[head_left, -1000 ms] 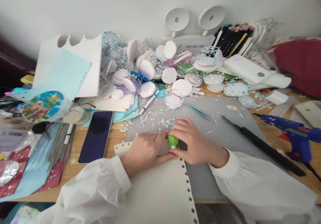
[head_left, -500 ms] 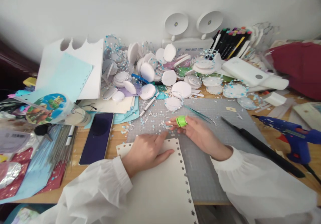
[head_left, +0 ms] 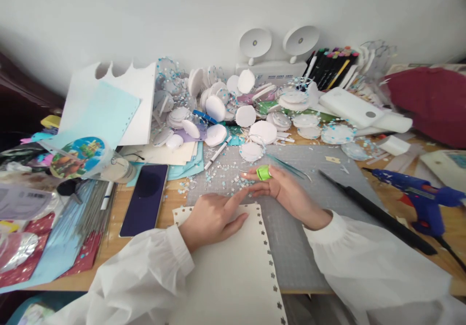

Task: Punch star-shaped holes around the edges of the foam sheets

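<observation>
A cream sheet of paper (head_left: 225, 271) with small flower-shaped holes along its top and right edges lies in front of me. My left hand (head_left: 214, 218) rests over its upper part, forefinger stretched out and thumb apart, with the other fingers curled. That fingertip meets the fingers of my right hand (head_left: 287, 191), or lies just in front of them. The right hand is open and turned partly palm up, above the grey cutting mat (head_left: 302, 247). A bright green wrap (head_left: 263, 172) goes around one of its fingers. Tiny blue and white punched paper pieces (head_left: 222, 172) lie scattered beyond both hands.
White discs (head_left: 263, 132) with beaded trims crowd the back. Teal tweezers (head_left: 286, 165), a black pointed tool (head_left: 378, 213) and a blue glue gun (head_left: 418, 194) lie to the right. Leftward are a phone (head_left: 144, 200), wire stems (head_left: 96, 208) and a cup lying over (head_left: 83, 157).
My left forefinger has reached further toward the right hand's fingers. The right hand's lower fingers have spread slightly. The whole view has shifted a little.
</observation>
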Action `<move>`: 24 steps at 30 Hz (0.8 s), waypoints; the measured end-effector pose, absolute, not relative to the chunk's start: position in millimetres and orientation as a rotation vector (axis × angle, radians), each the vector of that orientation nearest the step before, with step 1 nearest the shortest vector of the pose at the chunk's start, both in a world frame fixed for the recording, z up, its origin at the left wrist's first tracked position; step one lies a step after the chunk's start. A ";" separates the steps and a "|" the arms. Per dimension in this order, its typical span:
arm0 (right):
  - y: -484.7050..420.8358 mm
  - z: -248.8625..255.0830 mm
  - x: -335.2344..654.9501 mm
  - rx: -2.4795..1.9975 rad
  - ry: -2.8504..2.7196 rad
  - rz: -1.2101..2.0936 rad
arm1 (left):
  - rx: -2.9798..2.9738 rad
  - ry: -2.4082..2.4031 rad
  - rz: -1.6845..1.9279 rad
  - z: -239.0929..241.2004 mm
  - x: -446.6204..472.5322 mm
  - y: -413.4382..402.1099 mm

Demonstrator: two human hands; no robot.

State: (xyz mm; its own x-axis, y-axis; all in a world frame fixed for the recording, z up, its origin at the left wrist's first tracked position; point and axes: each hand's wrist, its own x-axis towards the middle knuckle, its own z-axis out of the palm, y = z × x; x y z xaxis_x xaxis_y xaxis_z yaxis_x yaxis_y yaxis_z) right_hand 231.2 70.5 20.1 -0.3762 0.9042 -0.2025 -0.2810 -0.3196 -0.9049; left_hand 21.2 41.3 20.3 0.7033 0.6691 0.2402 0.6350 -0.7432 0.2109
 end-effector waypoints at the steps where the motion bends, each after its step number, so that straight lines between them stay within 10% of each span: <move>1: 70.4 19.7 231.6 -0.943 -1.052 1.806 | 2.791 1.076 0.463 20.4 20.8 41.3; 13: 69.1 14.2 231.0 -0.924 -1.152 1.719 | 2.699 1.341 0.407 21.3 15.8 44.5; 24: 73.7 13.8 236.7 -1.348 -1.476 0.847 | 2.714 1.188 0.597 21.0 16.0 43.9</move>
State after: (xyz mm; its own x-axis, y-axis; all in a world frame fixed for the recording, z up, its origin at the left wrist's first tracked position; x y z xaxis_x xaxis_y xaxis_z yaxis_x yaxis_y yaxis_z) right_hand 236.7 73.7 13.8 0.0388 0.9826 0.1817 0.3388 0.1582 -0.9275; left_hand 16.0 43.9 21.0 0.6141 0.7270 0.3071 0.6801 -0.6849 0.2613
